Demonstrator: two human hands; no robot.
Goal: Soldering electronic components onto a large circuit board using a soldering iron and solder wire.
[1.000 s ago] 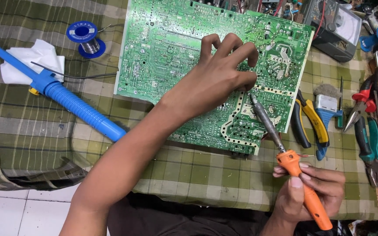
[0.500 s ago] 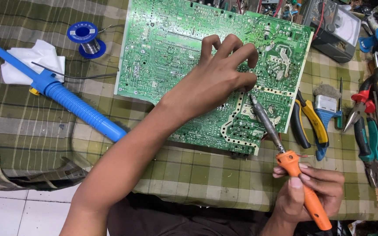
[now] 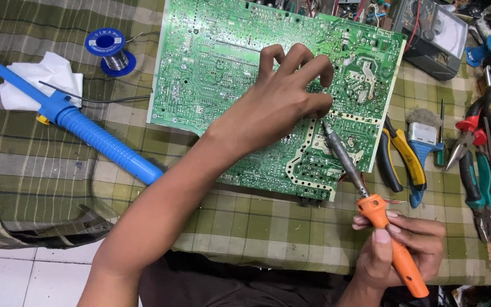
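Soldering iron [image 3: 370, 210] tip on circuit board [image 3: 217, 85]

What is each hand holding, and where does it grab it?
The right hand grips the soldering iron by its orange handle. The left hand holds nothing, fingertips on the circuit board.

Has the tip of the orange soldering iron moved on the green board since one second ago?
No. The soldering iron tip sits at the same spot on the circuit board, beside the dotted outline near the left hand, as before. The right hand holds its handle.

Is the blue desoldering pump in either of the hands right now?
No, the blue desoldering pump lies alone on the checked cloth, left of the green circuit board.
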